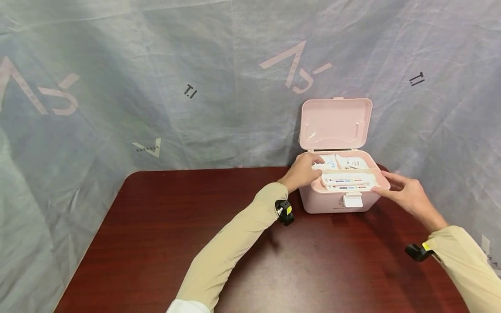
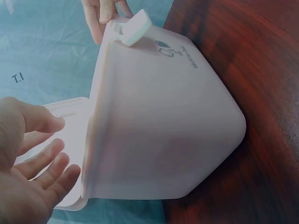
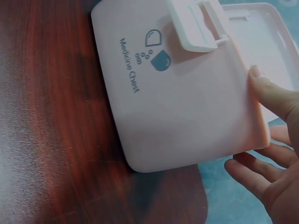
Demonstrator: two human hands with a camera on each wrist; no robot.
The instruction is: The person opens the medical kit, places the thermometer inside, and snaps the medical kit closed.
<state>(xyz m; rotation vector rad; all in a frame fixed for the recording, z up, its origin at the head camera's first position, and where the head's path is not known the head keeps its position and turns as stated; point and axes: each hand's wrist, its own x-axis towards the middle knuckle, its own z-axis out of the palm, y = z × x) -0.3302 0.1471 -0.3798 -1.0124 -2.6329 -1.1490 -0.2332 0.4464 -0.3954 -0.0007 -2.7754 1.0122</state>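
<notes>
A pink medicine chest (image 1: 325, 204) with "Medicine Chest" printed on its front stands at the table's far right, its lid (image 1: 336, 124) raised. Inside, a divider separates white packets (image 1: 354, 162) at the back from long white test-kit-like packages (image 1: 348, 179) at the front. My left hand (image 1: 303, 171) reaches over the left rim, thumb and fingers apart and slightly bent; nothing shows between them in the left wrist view. At the front right corner, my right hand (image 1: 409, 198) holds the chest, its thumb on the front rim and its fingers along the right side.
The chest's white front latch (image 1: 353, 200) sticks outward. Beneath it is a dark red-brown wooden table (image 1: 156, 243) with rounded corners. A grey printed cloth (image 1: 235, 87) hangs close behind the table and along its sides.
</notes>
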